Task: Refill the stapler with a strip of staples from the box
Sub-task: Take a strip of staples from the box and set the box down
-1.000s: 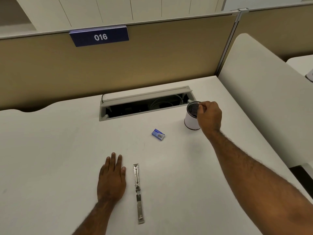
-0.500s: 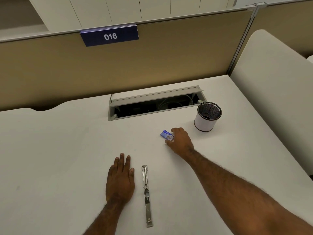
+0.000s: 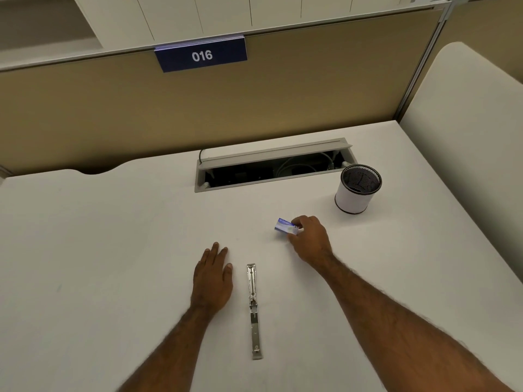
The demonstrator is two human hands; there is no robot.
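Observation:
A metal stapler (image 3: 254,308) lies unfolded flat and lengthwise on the white desk (image 3: 113,250), near its front. My left hand (image 3: 213,275) rests palm down on the desk just left of the stapler, fingers together, holding nothing. A small blue staple box (image 3: 285,225) is pinched at its right end by the fingers of my right hand (image 3: 310,239), beyond and to the right of the stapler. Whether the box is lifted off the desk I cannot tell.
A white cup with a black mesh inside (image 3: 357,189) stands at the back right. An open cable tray (image 3: 271,168) is sunk into the desk behind it. A beige partition with a "016" sign (image 3: 201,54) closes the back; a white divider (image 3: 464,123) stands at the right.
My right hand left the cup, came back to the staple box and closed its fingers on it. The left hand and the stapler stayed put.

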